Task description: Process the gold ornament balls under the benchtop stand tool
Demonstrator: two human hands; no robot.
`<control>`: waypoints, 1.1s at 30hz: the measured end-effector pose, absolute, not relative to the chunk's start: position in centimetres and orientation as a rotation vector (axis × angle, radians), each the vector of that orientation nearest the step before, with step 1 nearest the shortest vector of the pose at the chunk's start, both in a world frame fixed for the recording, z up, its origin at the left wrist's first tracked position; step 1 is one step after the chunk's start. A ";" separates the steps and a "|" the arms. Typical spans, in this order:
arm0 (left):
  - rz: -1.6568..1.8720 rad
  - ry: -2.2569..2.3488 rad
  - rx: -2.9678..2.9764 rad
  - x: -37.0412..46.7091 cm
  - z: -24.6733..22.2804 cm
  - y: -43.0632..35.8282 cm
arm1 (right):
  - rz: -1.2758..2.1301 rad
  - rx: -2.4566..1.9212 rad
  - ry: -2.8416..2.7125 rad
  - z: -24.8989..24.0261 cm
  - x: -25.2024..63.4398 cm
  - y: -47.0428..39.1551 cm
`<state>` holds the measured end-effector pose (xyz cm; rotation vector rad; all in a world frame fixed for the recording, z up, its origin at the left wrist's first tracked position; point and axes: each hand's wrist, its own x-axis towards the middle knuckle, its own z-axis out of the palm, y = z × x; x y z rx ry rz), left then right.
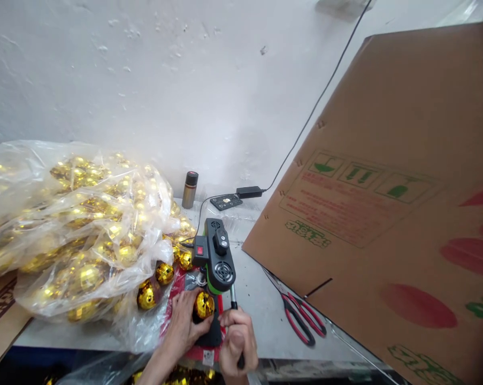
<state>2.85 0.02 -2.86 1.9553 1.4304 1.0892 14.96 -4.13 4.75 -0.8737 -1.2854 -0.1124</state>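
Observation:
My left hand (pixel 185 323) holds a gold mirrored ball (pixel 205 305) between thumb and fingers, beneath the front of a small black and green bench machine (pixel 220 256). To the right of the ball, my right hand (pixel 238 342) is closed round the black-ended metal lever (pixel 233 297) of the machine. A red switch (pixel 200 249) sits on the machine's left side. Under the machine lies a red sheet (pixel 193 353). Loose gold balls (pixel 146 295) rest just left of my left hand.
A clear plastic bag (pixel 105 224) full of gold balls fills the left. A large cardboard box (pixel 365 203) leans on the right, with red-handled scissors (pixel 301 315) beside it. Near the wall are a dark bottle (pixel 190 190), a phone (pixel 225 201) and a cabled adapter (pixel 249 192).

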 end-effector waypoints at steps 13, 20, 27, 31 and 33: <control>1.084 1.294 2.107 -1.2 -3.5 -3.2 | 0.090 -0.963 -1.211 14.2 15.0 -4.6; 0.999 1.797 2.228 -4.4 0.8 3.5 | 0.066 -0.962 -1.210 12.1 14.4 -5.1; 0.669 1.874 2.166 -3.7 3.0 6.1 | 0.036 -0.933 -1.260 12.2 14.9 -5.1; 0.895 1.592 2.010 -4.5 3.8 5.3 | 0.057 -0.937 -1.233 12.6 14.8 -4.9; 1.004 1.455 1.882 -4.7 4.3 4.8 | 0.062 -0.929 -1.225 13.2 14.7 -4.8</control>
